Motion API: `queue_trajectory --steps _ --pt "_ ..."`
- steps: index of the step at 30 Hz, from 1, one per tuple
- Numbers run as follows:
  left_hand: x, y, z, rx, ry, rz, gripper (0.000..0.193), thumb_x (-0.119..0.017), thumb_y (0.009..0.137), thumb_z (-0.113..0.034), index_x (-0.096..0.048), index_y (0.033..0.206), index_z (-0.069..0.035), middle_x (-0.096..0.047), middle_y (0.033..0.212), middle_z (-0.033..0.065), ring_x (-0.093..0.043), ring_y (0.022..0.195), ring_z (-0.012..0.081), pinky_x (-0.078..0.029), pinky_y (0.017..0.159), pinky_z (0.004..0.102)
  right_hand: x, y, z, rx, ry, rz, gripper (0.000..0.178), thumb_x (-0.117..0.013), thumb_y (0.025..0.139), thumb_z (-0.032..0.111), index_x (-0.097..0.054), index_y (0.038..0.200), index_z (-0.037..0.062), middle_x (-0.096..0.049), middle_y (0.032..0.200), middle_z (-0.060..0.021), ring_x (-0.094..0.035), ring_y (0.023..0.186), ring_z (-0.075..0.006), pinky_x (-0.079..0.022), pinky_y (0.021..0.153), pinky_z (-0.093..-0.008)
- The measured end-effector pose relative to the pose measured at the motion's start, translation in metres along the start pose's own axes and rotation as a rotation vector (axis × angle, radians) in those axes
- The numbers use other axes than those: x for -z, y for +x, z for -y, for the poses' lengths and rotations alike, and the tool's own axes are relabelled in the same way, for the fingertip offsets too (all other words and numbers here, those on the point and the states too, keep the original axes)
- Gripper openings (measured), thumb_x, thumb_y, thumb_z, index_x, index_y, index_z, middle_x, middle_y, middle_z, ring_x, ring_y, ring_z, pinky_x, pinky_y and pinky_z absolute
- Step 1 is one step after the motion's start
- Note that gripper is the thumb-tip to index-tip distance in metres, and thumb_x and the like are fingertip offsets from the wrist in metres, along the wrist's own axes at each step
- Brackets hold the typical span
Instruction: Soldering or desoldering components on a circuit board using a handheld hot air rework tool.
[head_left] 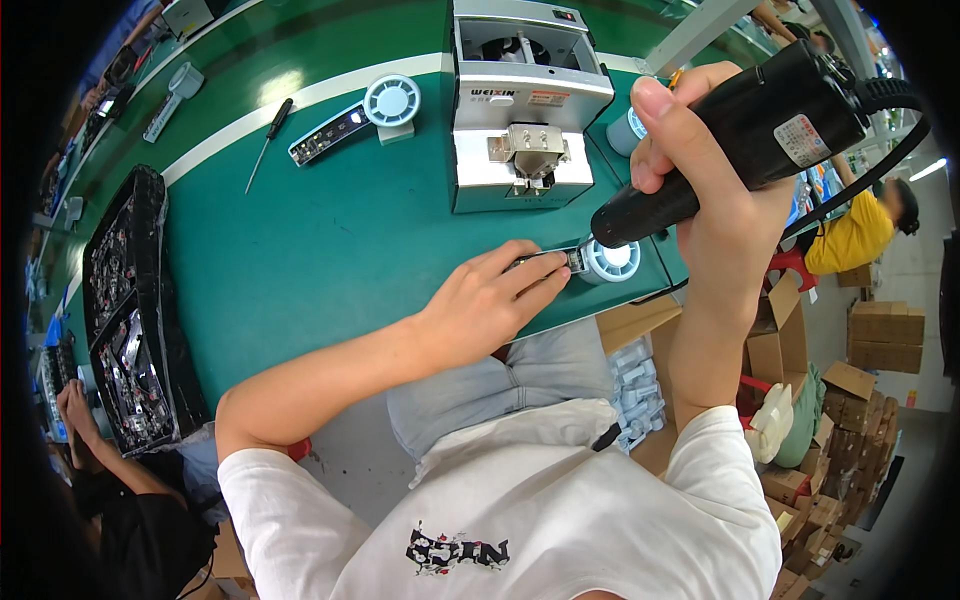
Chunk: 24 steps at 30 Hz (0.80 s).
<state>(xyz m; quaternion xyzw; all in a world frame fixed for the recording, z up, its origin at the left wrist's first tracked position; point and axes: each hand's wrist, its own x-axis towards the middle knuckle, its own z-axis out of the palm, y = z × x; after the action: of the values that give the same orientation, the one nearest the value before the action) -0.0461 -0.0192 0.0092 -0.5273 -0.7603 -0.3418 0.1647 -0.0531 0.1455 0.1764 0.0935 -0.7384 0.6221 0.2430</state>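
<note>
My right hand (735, 200) is wrapped around a black electric screwdriver (650, 208), which tilts down to the left with its cable trailing off at the right. Its bit meets a light-blue handheld fan (612, 264) about where the round head joins the handle. That fan lies near the front edge of the green table, its handle opened so that inner parts show. My left hand (485, 298) presses and grips the handle, and its fingers cover most of it. Exactly which spot the bit touches is too small to make out.
A grey box-shaped machine (525, 100) stands just beyond the fan. Farther left lie another opened fan (391, 102) and a screwdriver (268, 145). A black tray (190, 390) of small parts is at the left. Below the table, a carton (655, 345) holds light-blue pieces.
</note>
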Motion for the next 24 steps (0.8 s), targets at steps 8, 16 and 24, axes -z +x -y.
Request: queue_trajectory --steps 8,16,24 --pt "0.000 0.001 0.001 0.010 -0.004 0.006 0.038 -0.069 0.074 -0.003 -0.070 0.112 0.002 -0.067 0.122 0.0114 -0.063 0.107 0.0276 -0.060 0.079 0.0365 -0.004 -0.003 -0.001 -0.009 0.058 -0.056 0.017 -0.079 0.082 0.004 -0.062 0.087 0.0023 -0.056 0.060 -0.0040 -0.055 0.049 -0.0135 -0.042 0.050 -0.0259" --pt "-0.005 0.000 0.002 0.011 -0.065 -0.028 0.050 -0.070 0.067 0.005 -0.069 0.117 0.002 -0.067 0.124 0.0126 -0.064 0.105 0.0321 -0.060 0.079 0.0387 -0.004 -0.003 -0.001 -0.027 0.050 -0.054 0.019 -0.080 0.081 0.004 -0.062 0.086 0.0028 -0.056 0.061 -0.0038 -0.055 0.050 -0.0135 -0.042 0.050 -0.0260" --pt "-0.005 -0.002 0.002 0.028 -0.053 -0.043 0.046 -0.071 0.070 0.004 -0.070 0.115 0.002 -0.068 0.122 0.0121 -0.065 0.106 0.0311 -0.060 0.079 0.0382 -0.005 -0.004 -0.011 -0.068 0.133 -0.052 0.019 -0.077 0.080 0.001 -0.059 0.085 0.0032 -0.052 0.059 -0.0031 -0.052 0.048 -0.0133 -0.041 0.050 -0.0266"
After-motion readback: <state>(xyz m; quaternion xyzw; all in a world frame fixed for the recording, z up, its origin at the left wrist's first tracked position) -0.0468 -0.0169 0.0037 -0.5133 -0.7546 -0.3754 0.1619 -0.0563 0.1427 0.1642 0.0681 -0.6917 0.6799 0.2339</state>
